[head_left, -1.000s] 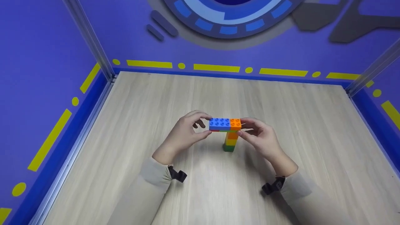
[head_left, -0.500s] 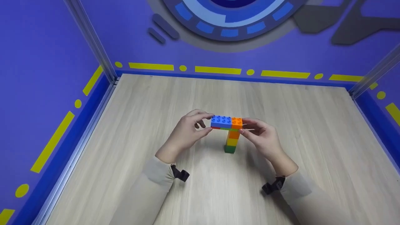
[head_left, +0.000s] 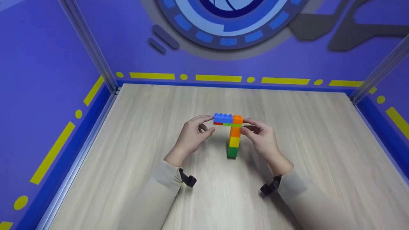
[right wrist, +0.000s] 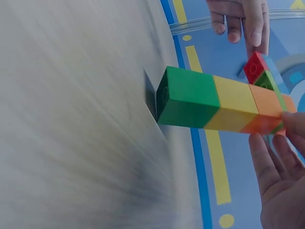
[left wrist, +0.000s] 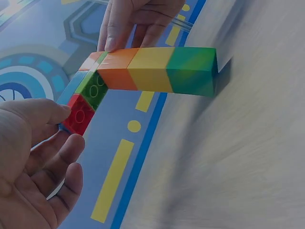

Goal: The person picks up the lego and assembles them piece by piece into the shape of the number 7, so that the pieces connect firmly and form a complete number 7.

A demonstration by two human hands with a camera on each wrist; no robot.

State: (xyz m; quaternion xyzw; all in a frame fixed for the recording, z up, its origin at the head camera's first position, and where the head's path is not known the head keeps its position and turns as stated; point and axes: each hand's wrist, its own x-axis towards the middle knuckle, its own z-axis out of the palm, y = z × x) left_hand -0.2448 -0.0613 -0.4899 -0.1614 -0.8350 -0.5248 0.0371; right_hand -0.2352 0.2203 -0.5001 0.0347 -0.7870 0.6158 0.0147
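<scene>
Between the two hands stands a structure of toy building blocks. Its column has a green block [head_left: 232,152] at the bottom, then a yellow block [head_left: 234,141] and an orange block [head_left: 235,131]. A long blue brick [head_left: 223,118] and a short orange brick [head_left: 237,119] top it, over a thin red piece [left wrist: 79,114] and a light green piece [left wrist: 93,89]. My left hand [head_left: 190,137] pinches the overhanging blue and red end. My right hand [head_left: 262,138] grips the column's upper end at the orange blocks. In the right wrist view the green block's underside shows, close to the tabletop.
A wood-grain tabletop [head_left: 127,153] lies under the hands. Blue walls with yellow markings [head_left: 218,78] close it in at the back and sides, with metal posts [head_left: 92,48] at the corners. Black wrist straps [head_left: 188,179] sit over the sleeves.
The structure now shows more of its front face and less of its studs. Both hands keep their places on it. The head view has shifted, with the back wall sitting lower in the frame.
</scene>
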